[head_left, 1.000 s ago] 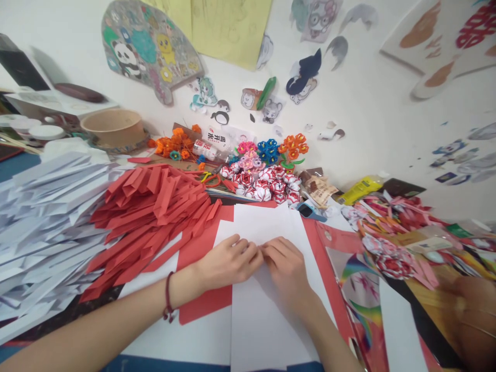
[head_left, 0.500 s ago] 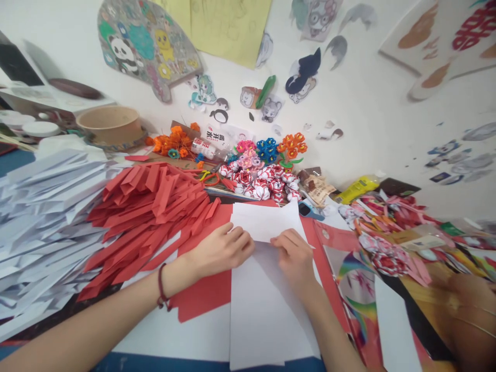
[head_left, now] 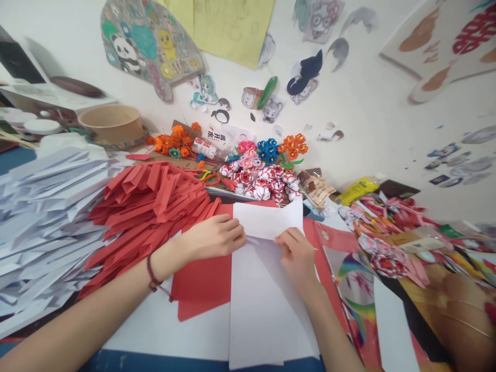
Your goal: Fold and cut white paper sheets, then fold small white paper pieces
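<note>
A white paper sheet [head_left: 267,219] has its near edge raised between my hands, above more white paper [head_left: 267,305]. My left hand [head_left: 225,235] has its fingers curled closed on the left end of that edge. On the right, my right hand [head_left: 296,253] pinches the same edge between thumb and fingers. Red paper [head_left: 203,284] lies under my left wrist. Left of my hands are a pile of folded red strips [head_left: 155,206] and a larger pile of folded white strips [head_left: 50,222].
Red-and-white paper flowers [head_left: 263,181], small craft flowers [head_left: 267,150] and yellow-handled scissors [head_left: 209,176] sit at the back by the wall. A round container [head_left: 112,123] stands at the back left. At the right edge is another person's arm [head_left: 465,310], near colourful packets.
My left hand has moved a little left and up along the paper's edge. My right hand has shifted slightly right, still pinching the sheet.
</note>
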A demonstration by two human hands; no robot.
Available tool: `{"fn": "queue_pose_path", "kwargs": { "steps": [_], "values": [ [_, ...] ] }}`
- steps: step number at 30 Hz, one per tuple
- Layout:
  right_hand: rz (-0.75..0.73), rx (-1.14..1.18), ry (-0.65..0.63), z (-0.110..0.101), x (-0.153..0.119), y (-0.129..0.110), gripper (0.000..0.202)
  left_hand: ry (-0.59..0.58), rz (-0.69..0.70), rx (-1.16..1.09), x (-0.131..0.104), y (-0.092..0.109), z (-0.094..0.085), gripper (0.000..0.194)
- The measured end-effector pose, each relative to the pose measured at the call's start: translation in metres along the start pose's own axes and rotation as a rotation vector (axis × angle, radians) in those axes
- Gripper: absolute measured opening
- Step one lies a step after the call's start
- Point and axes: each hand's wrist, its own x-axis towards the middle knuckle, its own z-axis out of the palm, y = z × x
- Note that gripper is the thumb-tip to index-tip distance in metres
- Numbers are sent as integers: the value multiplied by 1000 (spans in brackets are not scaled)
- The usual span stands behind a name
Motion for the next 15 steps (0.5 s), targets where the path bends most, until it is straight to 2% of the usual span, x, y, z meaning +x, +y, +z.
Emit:
{"fn": "queue_pose_path", "kwargs": {
  "steps": [7, 12, 15],
  "values": [
    [17, 6, -2, 1, -1, 4, 28, -32, -14, -72, -5, -5, -3, 17],
    [24, 47, -47, 2, -1, -4, 28, -3, -24, -46, 5, 8, -9, 11],
    [12, 85, -74, 1, 0, -10, 30, -37, -28, -28, 11, 18, -8, 20]
  ]
}}
